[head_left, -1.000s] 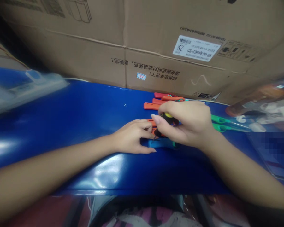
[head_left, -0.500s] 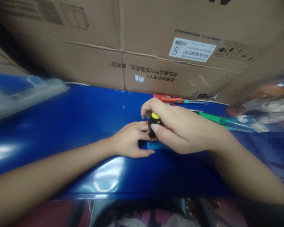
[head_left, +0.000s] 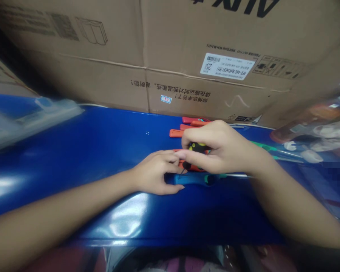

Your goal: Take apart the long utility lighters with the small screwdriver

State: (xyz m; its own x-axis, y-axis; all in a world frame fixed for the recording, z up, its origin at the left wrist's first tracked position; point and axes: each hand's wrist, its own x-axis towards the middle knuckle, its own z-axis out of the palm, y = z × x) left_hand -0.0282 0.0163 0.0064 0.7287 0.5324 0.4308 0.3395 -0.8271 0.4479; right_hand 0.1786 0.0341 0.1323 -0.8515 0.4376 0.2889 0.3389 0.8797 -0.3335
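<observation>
Cardboard box (head_left: 102, 83) stands along the far edge of the blue bench (head_left: 113, 141). Parallel to the near edge lies a blue-handled tool (head_left: 194, 180), closer to that edge than the orange handles (head_left: 175, 133). Right hand (head_left: 226, 147) clasps a black-and-yellow screwdriver (head_left: 198, 146) — tilted, presumably so its shaft reaches the blue handle. Left hand (head_left: 155, 172) brackets that handle's left end, perhaps steadying it — whether it grips, I cannot tell.

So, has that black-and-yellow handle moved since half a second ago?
Yes: the handle has swung right, judged against the small sticker on the cardboard box.
</observation>
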